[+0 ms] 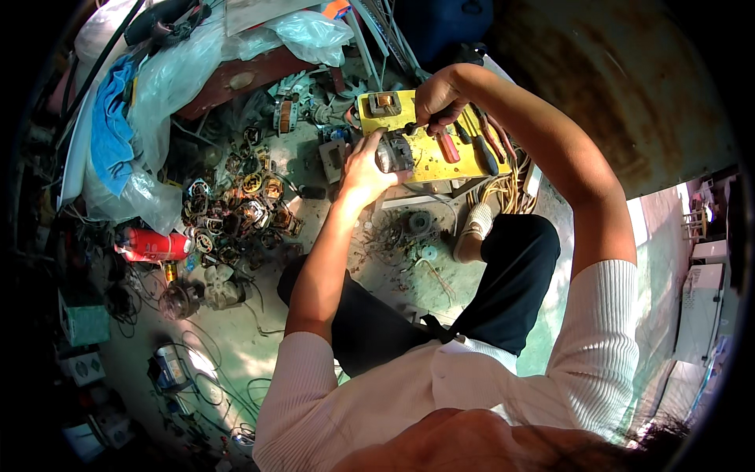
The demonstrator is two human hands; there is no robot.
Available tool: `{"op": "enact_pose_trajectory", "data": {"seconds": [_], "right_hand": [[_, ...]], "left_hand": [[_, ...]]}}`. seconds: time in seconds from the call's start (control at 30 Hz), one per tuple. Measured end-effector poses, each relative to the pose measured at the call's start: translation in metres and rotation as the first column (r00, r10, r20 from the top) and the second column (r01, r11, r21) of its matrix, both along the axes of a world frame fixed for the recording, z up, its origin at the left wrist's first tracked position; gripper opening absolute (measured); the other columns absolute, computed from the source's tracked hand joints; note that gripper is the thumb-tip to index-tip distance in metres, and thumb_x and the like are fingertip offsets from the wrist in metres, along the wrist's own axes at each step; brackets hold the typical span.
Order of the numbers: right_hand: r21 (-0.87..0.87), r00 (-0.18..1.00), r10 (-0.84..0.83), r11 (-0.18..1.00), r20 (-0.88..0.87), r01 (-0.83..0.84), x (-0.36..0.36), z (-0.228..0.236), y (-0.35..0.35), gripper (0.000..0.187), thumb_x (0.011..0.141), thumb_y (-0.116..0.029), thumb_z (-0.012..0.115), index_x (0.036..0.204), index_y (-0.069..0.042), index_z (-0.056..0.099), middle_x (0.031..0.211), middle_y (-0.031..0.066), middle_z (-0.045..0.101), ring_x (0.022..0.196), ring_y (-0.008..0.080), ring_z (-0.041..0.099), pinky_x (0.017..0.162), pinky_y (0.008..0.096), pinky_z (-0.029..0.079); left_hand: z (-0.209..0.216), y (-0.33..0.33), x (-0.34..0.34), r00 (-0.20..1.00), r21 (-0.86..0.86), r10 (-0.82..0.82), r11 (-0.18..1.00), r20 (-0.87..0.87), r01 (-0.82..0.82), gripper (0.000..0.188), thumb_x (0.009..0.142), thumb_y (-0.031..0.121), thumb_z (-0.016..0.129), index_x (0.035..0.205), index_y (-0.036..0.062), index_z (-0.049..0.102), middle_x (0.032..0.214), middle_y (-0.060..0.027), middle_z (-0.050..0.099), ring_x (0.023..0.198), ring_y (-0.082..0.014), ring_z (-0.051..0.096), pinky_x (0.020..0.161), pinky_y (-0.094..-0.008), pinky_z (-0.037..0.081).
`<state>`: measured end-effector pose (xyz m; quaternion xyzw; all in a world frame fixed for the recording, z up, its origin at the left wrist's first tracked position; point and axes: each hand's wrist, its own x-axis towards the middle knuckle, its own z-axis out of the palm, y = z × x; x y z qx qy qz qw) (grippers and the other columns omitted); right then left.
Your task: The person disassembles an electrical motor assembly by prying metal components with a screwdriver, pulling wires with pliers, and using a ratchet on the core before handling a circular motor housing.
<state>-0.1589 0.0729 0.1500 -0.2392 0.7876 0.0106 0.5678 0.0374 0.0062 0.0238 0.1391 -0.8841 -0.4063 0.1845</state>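
My left hand point(366, 175) grips a dark, rounded metal motor part point(393, 151) at the front left of a low yellow work board point(429, 167). Its fingers lie over the part's left side. My right hand point(440, 97) is closed just above and right of the part, knuckles up. A dark tool end point(411, 128) shows below its fingers, against the part; the rest is hidden. A red-handled screwdriver point(448, 147) lies beside the right hand, and a black-handled one point(485, 156) further right. A square coil-wound core point(384, 104) sits at the board's far left corner.
Several copper-wound motor cores point(252, 185) are heaped on the floor to the left. A red cylinder point(157, 245), a fan motor point(222, 287) and loose cables lie nearer. Plastic bags point(169, 102) hang at the far left; a wire bundle point(503, 193) lies by my shoe point(475, 230).
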Motion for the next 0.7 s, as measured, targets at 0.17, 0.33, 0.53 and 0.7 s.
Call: {"op": "enact_pose_trajectory", "data": {"seconds": [0.17, 0.33, 0.53, 0.7], "right_hand": [[0.153, 0.989, 0.134, 0.981, -0.064, -0.123, -0.008, 0.006, -0.036, 0.01, 0.087, -0.006, 0.058, 0.096, -0.002, 0.06, 0.086, 0.006, 0.071, 0.064, 0.0075, 0.063, 0.056, 0.0183, 0.05], [0.266, 0.996, 0.09, 0.961, -0.025, -0.08, -0.03, 0.001, -0.049, 0.013, 0.089, -0.013, 0.061, 0.098, -0.003, 0.062, 0.096, 0.0066, 0.071, 0.075, 0.0082, 0.067, 0.054, 0.0183, 0.047], [0.254, 0.975, 0.209, 0.949, -0.069, -0.186, -0.014, -0.009, -0.05, 0.012, 0.09, -0.008, 0.058, 0.1, -0.004, 0.058, 0.089, 0.0014, 0.069, 0.061, 0.0043, 0.06, 0.051, 0.0173, 0.045], [-0.06, 0.965, 0.094, 0.992, -0.245, -0.112, 0.017, -0.012, 0.002, 0.012, 0.085, -0.005, 0.055, 0.089, 0.003, 0.063, 0.08, 0.009, 0.067, 0.057, 0.0146, 0.059, 0.049, 0.0259, 0.048]], "left_hand": [[-0.01, -0.003, 0.001, 0.999, -0.059, 0.004, 0.998, -0.039, -0.007, 0.092, 0.058, 0.039, 0.087, 0.134, 0.0055, 0.047, 0.122, -0.0207, 0.057, 0.115, -0.0365, 0.053, 0.099, -0.042, 0.044], [-0.012, 0.0, -0.004, 0.999, -0.065, -0.006, 0.998, -0.047, 0.003, 0.092, 0.058, 0.036, 0.087, 0.134, 0.0027, 0.047, 0.124, -0.0208, 0.057, 0.116, -0.0351, 0.054, 0.099, -0.0407, 0.044], [-0.013, -0.004, -0.002, 0.999, -0.04, 0.021, 0.999, -0.038, -0.022, 0.091, 0.058, 0.035, 0.087, 0.133, 0.0027, 0.048, 0.121, -0.0196, 0.059, 0.115, -0.0341, 0.055, 0.098, -0.0405, 0.045], [-0.006, 0.001, -0.003, 0.999, 0.036, 0.047, 0.998, 0.016, -0.048, 0.094, 0.055, 0.036, 0.087, 0.135, 0.0027, 0.048, 0.127, -0.0176, 0.056, 0.118, -0.0349, 0.051, 0.102, -0.0402, 0.042]]}}
